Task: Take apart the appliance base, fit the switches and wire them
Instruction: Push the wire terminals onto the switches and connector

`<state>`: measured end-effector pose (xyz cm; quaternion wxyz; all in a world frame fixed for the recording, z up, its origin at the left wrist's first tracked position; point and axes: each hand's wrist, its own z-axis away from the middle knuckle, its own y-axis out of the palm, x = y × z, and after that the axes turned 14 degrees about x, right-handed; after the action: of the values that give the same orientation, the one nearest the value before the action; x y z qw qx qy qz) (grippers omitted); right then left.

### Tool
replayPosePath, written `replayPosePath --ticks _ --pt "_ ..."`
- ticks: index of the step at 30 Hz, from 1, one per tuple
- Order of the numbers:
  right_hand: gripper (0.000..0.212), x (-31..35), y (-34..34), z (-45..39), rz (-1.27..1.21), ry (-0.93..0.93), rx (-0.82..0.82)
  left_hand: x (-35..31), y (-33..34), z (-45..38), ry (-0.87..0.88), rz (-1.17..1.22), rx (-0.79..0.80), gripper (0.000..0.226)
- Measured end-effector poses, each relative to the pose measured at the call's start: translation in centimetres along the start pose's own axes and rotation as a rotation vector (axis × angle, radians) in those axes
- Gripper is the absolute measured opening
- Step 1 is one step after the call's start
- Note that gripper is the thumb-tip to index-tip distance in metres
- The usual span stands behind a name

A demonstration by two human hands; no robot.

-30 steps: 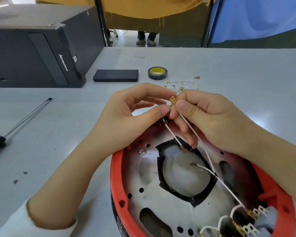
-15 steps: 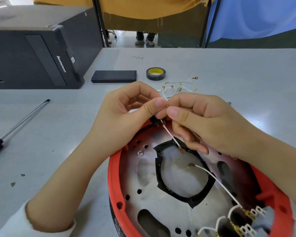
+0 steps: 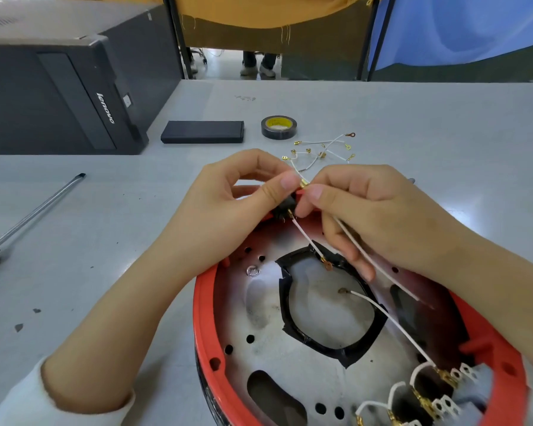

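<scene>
Wire (image 3: 379, 265): runs from my fingertips back toward me, brass end up.
Right hand (image 3: 373, 216): pinches my wire.
Left hand (image 3: 228, 207): pinches the switch (image 3: 285, 207).

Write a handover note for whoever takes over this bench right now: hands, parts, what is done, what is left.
Left hand: grip on the black switch at the far rim of the red base.
Right hand: pinches the brass terminal of a white wire, right at the switch.
Done: base open; one wire already on this switch; near-rim switches wired.
Left: seat this terminal, then the spare wires on the table. Screwdriver lies to the left, tape roll beyond.
</scene>
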<state>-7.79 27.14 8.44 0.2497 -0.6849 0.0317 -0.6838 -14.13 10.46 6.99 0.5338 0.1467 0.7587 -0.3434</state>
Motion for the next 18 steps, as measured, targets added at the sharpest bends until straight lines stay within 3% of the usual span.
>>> replayPosePath --ticks 2,5,9,18 --pt "0.026 -0.21 -0.26 -0.03 0.013 0.079 -0.035 0.17 -0.17 -0.02 -0.057 -0.027 0.036 0.03" --pt "0.024 -0.63 -0.24 -0.17 0.203 0.176 -0.014 0.35 -0.34 -0.01 -0.161 -0.077 0.142 0.013" --pt "0.023 -0.69 0.07 -0.23 0.505 0.255 0.045 0.36 -0.41 0.02 -0.164 -0.093 0.159 0.013" --pt "0.023 -0.81 0.43 -0.79 0.713 0.171 -0.024 0.43 -0.35 -0.1 -0.187 -0.104 0.146 0.028"
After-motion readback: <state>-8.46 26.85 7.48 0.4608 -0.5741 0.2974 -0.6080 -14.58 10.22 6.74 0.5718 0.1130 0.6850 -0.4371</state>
